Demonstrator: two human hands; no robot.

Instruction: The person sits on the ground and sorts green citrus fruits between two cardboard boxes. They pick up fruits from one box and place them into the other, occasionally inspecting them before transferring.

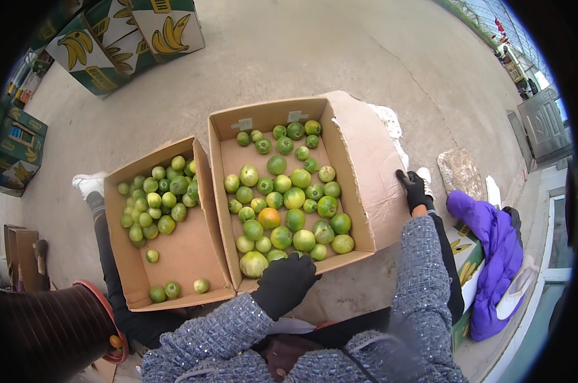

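- So, two black-gloved hands on one big cardboard box (356, 153) of green fruit, and they sit well apart from each other.
- Left hand (284, 283) is down at the near edge of the box, fingers curled over the rim by the closest corner. Looks like it's gripping the cardboard wall, though the glove hides the fingertips, so I can't tell how tight.
- Right hand (415, 189) is out on the far side, resting flat-ish on the folded-out side flap (372, 179), fingers pointing away from the body. It's pressed on the flap, not wrapped around anything.
- The box lies straight ahead of the person, between the two hands. Its long axis runs away from the body, tilted a little toward the right hand's side. The left hand is the nearer one to the fruit; the right is only on the flap.
- Inside: a loose single layer of round green fruit (294, 198), some paler yellow-green, plus one clearly orange-ish one (269, 217) just beyond the left hand. Bare cardboard shows along the wall on the left hand's side.
- Just outside the left hand sits a second, smaller box (177, 255), touching the first, with smaller green fruit bunched at its far end and a few strays near the close edge.
- Everything's on a concrete floor (301, 57). A purple jacket (493, 249) is heaped beyond the right forearm, and printed banana cartons (129, 38) are stacked far off on the left hand's side.
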